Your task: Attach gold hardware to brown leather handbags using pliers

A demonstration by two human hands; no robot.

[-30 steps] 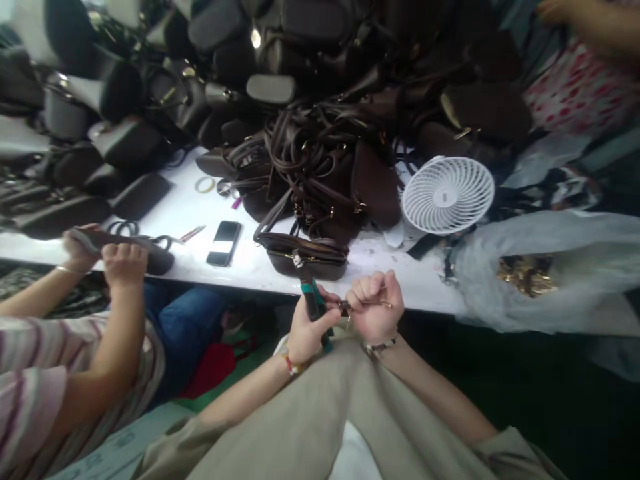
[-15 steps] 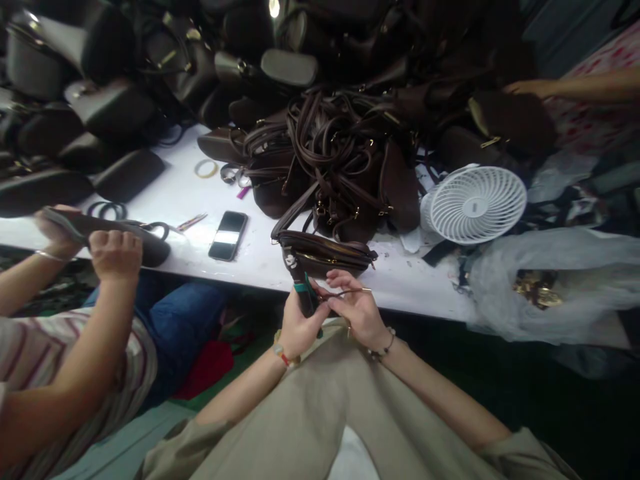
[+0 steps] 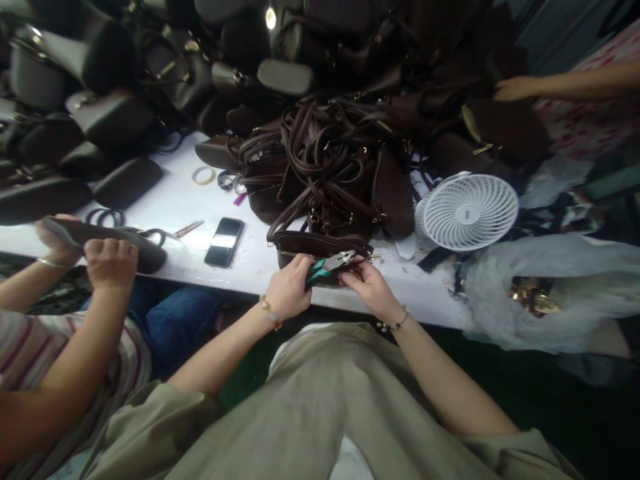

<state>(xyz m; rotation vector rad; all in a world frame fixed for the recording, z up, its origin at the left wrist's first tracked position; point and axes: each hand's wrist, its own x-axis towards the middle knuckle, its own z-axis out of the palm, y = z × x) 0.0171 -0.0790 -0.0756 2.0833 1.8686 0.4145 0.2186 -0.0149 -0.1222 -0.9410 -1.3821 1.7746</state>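
A long white table (image 3: 250, 270) runs across the view, its ends cut off by the frame, and a heap of dark handbags (image 3: 320, 150) covers its far side, so most of the bags hide one another and their bottom layers cannot be seen. At the table's right end lies a clear plastic bag (image 3: 543, 293) holding gold-coloured pieces too blurred to identify, and just beyond it on the table stands a white desk fan (image 3: 469, 212). At the table's near edge, to the left, a seated co-worker's hands (image 3: 111, 265) grip a flat dark bag (image 3: 127, 250). Another person's hand (image 3: 515, 88) rests on the heap at the far right. A black smartphone (image 3: 223, 243) lies on the table left of centre. At the near edge, a dark brown handbag (image 3: 310, 245) lies under the person's hands. The left hand (image 3: 290, 288) is closed around the teal-handled pliers (image 3: 320, 272), hiding much of the grips. The right hand (image 3: 367, 290) is half curled at the bag's small metal fitting, and its fingers hide whether it has hold of anything.
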